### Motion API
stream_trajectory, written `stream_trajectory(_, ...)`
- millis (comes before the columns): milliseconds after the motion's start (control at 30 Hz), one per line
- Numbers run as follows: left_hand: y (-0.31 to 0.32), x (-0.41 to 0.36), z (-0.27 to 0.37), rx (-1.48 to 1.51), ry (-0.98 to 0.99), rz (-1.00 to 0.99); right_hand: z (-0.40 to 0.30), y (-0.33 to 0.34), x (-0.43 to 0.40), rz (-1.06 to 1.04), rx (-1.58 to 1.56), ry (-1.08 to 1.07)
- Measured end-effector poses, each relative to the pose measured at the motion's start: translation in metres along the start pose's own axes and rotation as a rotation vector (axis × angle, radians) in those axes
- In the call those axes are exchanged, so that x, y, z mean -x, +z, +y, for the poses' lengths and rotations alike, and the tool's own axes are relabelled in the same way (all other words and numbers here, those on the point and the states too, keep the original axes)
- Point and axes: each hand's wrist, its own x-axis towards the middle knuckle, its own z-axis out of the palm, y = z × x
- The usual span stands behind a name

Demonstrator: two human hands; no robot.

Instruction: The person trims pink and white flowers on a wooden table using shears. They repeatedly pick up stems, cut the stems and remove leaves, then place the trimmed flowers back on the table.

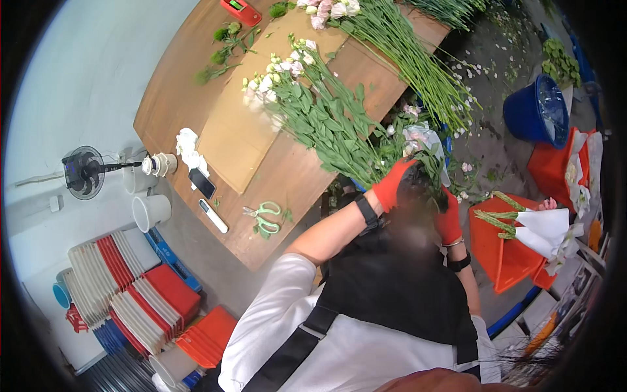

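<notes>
My left hand (pixel 399 183), in a red and black work glove, is around leafy green flower stems (pixel 431 169) beyond the table's edge. On the other side of these stems is my right hand (pixel 446 215), gloved alike; a dark blur hides its fingers. Pale pink blooms in a clear wrap (pixel 419 137) lie just past the hands. Beside my left hand, a bunch of leafy lisianthus stems (pixel 323 117) with white and pink blooms rests across the wooden table (pixel 303 166). A second bunch of long bare stems (pixel 411 59) overhangs the far edge. Green-handled pruning shears (pixel 268 217) lie on the near corner.
A cardboard sheet (pixel 235 142), a smartphone (pixel 202 183) and a white handheld device (pixel 213 215) lie on the table. A blue bucket (pixel 526 112) and an orange bin (pixel 494 245) with white-wrapped flowers stand right. Petals litter the floor. Stacked bins (pixel 147 308) stand left, near a fan (pixel 84 172).
</notes>
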Motion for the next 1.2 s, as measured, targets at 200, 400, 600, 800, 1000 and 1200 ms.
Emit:
stream_trajectory(200,0.001,0.004,0.016,-0.534,0.026,0.356,0.131,-0.012,-0.033,0.122,0.132,0.182)
stream_trajectory(400,-0.020,0.080,0.037,-1.055,0.325,0.771,0.108,-0.001,-0.116,0.003,0.585,0.349)
stream_trajectory(600,-0.034,0.128,0.050,-0.819,0.459,0.826,0.044,0.042,-0.178,-0.078,0.768,0.259)
stream_trajectory(800,-0.037,0.141,0.050,-0.806,0.435,0.932,0.047,0.097,-0.175,-0.085,0.410,0.013)
stream_trajectory(1000,-0.003,0.125,0.062,-0.774,0.488,0.831,0.100,0.143,-0.191,0.052,-0.263,0.088)
stream_trajectory(1200,0.026,0.117,0.097,-0.742,0.562,0.850,0.003,0.052,-0.123,-0.213,-0.345,0.036)
